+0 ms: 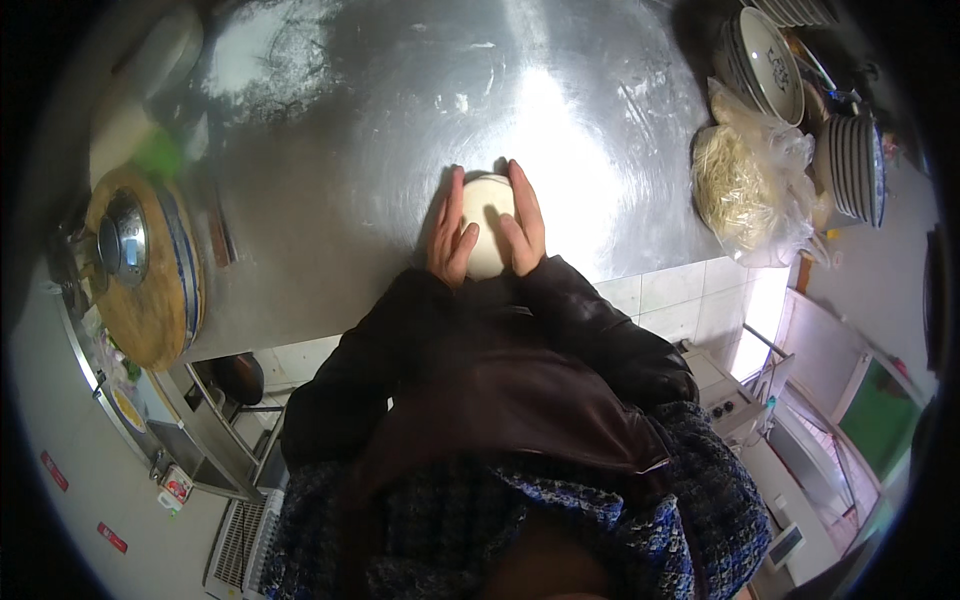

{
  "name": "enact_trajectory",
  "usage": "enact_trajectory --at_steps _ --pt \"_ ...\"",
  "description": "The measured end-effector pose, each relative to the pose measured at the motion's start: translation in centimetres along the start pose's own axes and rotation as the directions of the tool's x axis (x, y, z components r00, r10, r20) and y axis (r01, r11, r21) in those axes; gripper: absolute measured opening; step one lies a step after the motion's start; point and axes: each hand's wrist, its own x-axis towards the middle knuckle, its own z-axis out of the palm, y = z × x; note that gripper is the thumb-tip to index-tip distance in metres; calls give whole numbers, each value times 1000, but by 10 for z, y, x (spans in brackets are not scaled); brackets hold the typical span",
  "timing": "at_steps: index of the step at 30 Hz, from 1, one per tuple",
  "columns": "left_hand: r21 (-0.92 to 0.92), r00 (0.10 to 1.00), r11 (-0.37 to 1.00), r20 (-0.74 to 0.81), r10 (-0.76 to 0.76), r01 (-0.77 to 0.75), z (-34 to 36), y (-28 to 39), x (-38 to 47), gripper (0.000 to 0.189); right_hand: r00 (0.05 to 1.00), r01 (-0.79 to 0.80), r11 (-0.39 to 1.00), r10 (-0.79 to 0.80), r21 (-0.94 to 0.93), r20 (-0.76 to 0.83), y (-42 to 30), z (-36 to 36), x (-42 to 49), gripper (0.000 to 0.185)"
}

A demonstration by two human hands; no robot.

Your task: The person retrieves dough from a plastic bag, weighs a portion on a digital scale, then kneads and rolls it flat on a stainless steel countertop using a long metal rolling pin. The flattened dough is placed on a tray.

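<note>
A smooth, pale ball of dough [486, 251] rests on the stainless steel worktop [300, 225], close to its front edge. My left hand [452, 236] cups the dough's left side, thumb laid over the top. From the right side my right hand [526, 229] presses against it in the same way, fingers pointing away from me. The two thumbs lie a small gap apart on the dough. Both palms hide its flanks, and its underside is out of sight.
White flour [266, 60] dusts the worktop at far left. A round wooden chopping board [142, 322] carries a metal-topped kitchen scale [129, 238]. On the right sit a plastic bag of noodles [739, 191], a patterned bowl [772, 67] and several stacked bowls [855, 169].
</note>
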Motion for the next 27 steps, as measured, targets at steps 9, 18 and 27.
enact_trajectory --at_steps 9,18,27 --pt "613 933 704 237 269 -359 -2 28 40 61 729 444 696 84 -564 679 -45 2 55 70" --pt "790 974 571 195 114 -225 23 21 71 65 454 436 836 117 -335 883 -6 -4 104 64" --pt "785 953 584 27 301 -206 28 1 76 49 402 464 826 126 -320 907 -8 -13 103 59"
